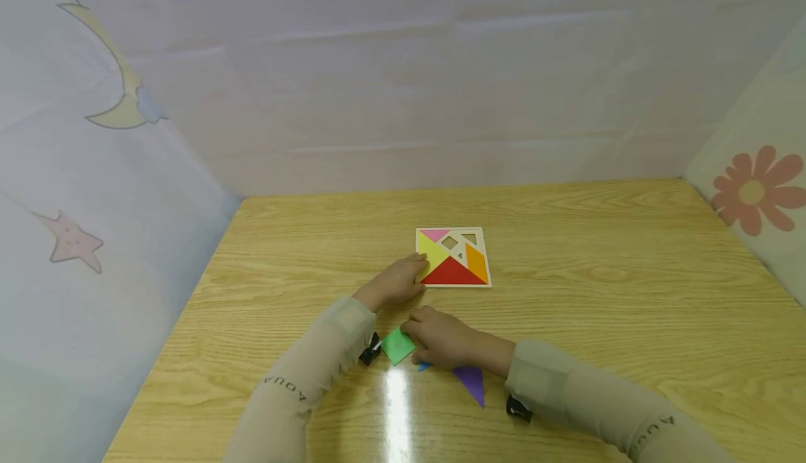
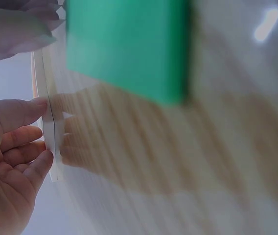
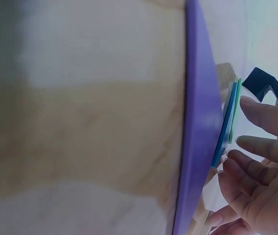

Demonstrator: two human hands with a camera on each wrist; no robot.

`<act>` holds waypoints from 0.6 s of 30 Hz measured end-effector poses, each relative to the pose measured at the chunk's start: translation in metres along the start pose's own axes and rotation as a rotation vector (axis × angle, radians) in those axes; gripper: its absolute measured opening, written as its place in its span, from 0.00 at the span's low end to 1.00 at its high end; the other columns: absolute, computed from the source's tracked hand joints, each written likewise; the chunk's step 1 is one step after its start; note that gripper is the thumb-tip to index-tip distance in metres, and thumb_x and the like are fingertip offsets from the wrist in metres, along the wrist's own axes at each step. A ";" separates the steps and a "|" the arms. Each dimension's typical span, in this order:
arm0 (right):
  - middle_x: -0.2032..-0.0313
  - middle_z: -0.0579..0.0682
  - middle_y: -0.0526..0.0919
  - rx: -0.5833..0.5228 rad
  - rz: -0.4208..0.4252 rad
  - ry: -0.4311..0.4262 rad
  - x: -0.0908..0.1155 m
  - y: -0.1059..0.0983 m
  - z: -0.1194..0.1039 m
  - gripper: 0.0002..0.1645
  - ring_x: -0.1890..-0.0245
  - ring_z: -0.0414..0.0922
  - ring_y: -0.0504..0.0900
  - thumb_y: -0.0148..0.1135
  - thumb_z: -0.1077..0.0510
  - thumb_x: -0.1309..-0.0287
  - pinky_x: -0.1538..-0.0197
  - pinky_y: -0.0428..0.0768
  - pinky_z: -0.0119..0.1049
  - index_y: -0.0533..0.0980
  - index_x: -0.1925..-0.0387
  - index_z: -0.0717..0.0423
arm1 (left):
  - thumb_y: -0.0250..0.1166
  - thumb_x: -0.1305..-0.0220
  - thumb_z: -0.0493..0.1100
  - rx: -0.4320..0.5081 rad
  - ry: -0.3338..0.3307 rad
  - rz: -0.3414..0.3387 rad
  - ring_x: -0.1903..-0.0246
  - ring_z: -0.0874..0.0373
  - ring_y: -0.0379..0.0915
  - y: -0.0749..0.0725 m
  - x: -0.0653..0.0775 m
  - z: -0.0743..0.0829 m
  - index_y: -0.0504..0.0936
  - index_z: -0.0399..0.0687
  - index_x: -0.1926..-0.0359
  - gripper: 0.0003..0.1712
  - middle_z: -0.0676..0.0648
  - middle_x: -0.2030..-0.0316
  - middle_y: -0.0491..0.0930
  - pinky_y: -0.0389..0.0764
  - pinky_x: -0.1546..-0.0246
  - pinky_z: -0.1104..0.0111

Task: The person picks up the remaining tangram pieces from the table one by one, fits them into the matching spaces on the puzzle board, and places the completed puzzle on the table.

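A white tangram board (image 1: 485, 261) lies on the table, holding pink, yellow, red and orange pieces; one square and two triangular cutouts show bare. My left hand (image 1: 398, 280) touches the board's left side, its thumb and fingers spread along the edge. Nearer me, my right hand (image 1: 447, 337) is low over the loose pieces, fingertips at the corner of a green square (image 1: 398, 347). Its thumb is beside a blue piece (image 1: 425, 366), mostly hidden under the hand. A purple triangle (image 1: 472, 383) lies below the right wrist. In the right wrist view, the right fingers (image 3: 251, 171) are loosely bent.
The wooden table (image 1: 598, 260) meets a pale fabric backdrop (image 1: 441, 99) at the back and sides. Black wrist camera mounts sit under the left sleeve (image 1: 370, 350) and the right sleeve (image 1: 519, 408). Light glares on the table (image 1: 397, 407) near the front.
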State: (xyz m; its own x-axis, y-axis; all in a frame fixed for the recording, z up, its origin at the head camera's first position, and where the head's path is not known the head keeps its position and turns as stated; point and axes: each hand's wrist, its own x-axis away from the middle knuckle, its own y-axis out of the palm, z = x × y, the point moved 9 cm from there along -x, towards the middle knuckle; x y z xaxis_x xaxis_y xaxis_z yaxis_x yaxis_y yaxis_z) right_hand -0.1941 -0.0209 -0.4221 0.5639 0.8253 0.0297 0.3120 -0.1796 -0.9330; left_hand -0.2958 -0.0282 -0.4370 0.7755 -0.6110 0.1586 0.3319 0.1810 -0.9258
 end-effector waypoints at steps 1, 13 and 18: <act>0.66 0.45 0.70 0.006 0.002 0.000 -0.001 0.001 0.000 0.23 0.65 0.40 0.68 0.63 0.52 0.54 0.65 0.72 0.30 0.72 0.56 0.58 | 0.55 0.41 0.39 0.000 0.001 0.000 0.40 0.48 0.48 0.000 0.000 0.000 0.62 0.33 0.43 0.26 0.38 0.40 0.56 0.52 0.41 0.64; 0.67 0.46 0.68 0.047 -0.002 0.001 -0.009 0.007 0.005 0.27 0.68 0.39 0.66 0.63 0.49 0.56 0.68 0.70 0.29 0.72 0.53 0.57 | 0.54 0.41 0.40 0.011 -0.026 -0.016 0.39 0.49 0.46 0.000 0.001 -0.001 0.61 0.33 0.42 0.27 0.39 0.39 0.54 0.49 0.40 0.65; 0.65 0.47 0.68 -0.001 -0.010 0.015 -0.011 0.007 0.006 0.27 0.68 0.39 0.66 0.63 0.49 0.55 0.69 0.69 0.27 0.72 0.53 0.56 | 0.54 0.41 0.40 0.013 -0.028 -0.019 0.39 0.50 0.46 0.001 0.000 -0.002 0.61 0.33 0.42 0.27 0.39 0.39 0.54 0.49 0.40 0.66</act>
State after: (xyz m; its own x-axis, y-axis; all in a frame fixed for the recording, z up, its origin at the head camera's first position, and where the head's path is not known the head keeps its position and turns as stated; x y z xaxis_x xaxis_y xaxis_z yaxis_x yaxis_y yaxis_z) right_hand -0.2031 -0.0283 -0.4312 0.5722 0.8189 0.0449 0.3185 -0.1715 -0.9323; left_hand -0.2965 -0.0293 -0.4388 0.7839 -0.5925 0.1858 0.3537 0.1801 -0.9179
